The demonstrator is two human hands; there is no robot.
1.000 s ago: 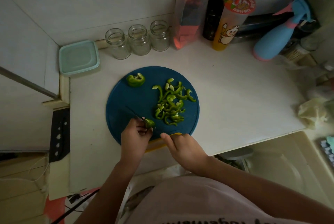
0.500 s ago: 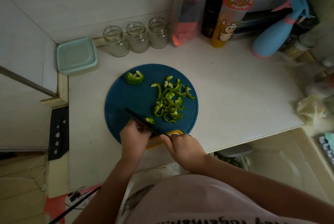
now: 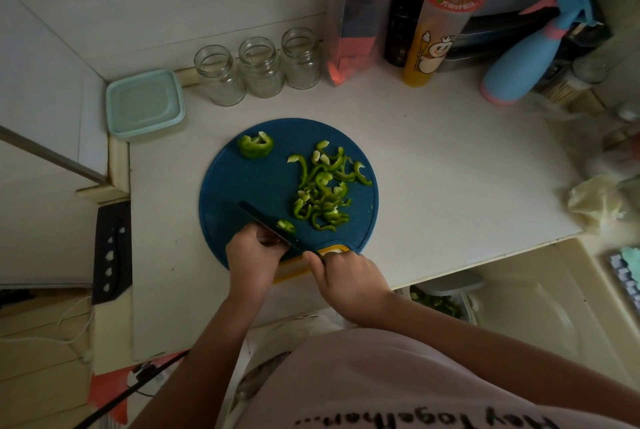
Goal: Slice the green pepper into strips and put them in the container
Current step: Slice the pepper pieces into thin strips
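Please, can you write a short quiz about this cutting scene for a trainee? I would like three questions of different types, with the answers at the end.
1. True or false: no hand holds the knife.
2. How many jars stand by the wall? A two, B three, C four.
3. Fill the gap: the cut strips lie on the blue ____.
Key: 1 false, the right hand grips it; 2 B; 3 board.
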